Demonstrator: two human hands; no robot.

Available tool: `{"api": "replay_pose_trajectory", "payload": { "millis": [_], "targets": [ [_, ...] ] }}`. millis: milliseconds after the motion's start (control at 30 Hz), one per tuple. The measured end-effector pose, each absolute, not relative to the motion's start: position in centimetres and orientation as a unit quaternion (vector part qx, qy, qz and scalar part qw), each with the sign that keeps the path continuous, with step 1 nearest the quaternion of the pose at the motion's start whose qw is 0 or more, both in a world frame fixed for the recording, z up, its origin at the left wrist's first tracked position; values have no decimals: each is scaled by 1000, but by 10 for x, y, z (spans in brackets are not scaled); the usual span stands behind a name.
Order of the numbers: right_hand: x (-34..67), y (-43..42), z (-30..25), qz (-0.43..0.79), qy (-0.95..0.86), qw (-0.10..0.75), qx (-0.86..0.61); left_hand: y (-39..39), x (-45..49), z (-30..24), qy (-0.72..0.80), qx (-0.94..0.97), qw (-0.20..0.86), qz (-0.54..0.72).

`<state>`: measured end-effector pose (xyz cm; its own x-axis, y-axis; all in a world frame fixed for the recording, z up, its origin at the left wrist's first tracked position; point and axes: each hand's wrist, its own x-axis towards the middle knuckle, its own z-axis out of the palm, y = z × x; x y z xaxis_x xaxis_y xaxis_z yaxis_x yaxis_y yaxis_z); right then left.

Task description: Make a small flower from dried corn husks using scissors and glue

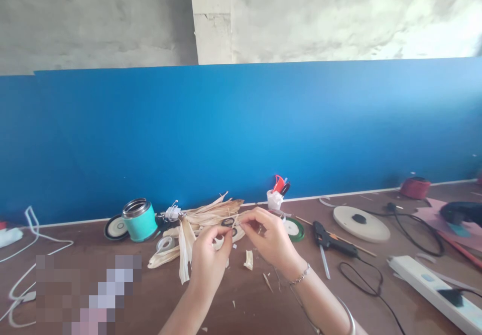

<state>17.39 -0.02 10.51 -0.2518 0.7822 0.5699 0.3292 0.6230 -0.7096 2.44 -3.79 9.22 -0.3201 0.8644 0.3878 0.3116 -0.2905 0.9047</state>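
Note:
My left hand (214, 248) and my right hand (270, 235) are raised close together over the brown table, fingertips nearly meeting. Each pinches with thumb and forefinger. Something thin and pale seems to lie between them, too small to name. Behind the hands is a heap of dried husks (213, 211), like corn husks. One long husk strip (185, 249) lies left of my left hand. Dark loops (227, 222), perhaps scissor handles, show just beyond the fingertips. Below my right hand rests a short curled husk piece (248, 259), with small scraps scattered around it.
At left stand a turquoise jar (140, 223) and a roll of clear tape (164, 244). A white cup of tools (274, 200) is by the blue partition (241, 129). Rightward lie a green spool (297, 230), glue gun (333, 243), round white disc (361, 227), power strip (425, 285) and cords.

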Motion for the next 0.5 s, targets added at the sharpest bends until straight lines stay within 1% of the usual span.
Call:
{"api": "replay_pose_trajectory", "payload": {
  "millis": [200,500],
  "targets": [
    [173,-1,107,227,-756,497,-360,-39,24,90,532,594,146,585],
    [173,-2,107,199,-763,488,-374,-38,24,88,525,627,72,571]
  ]
}}
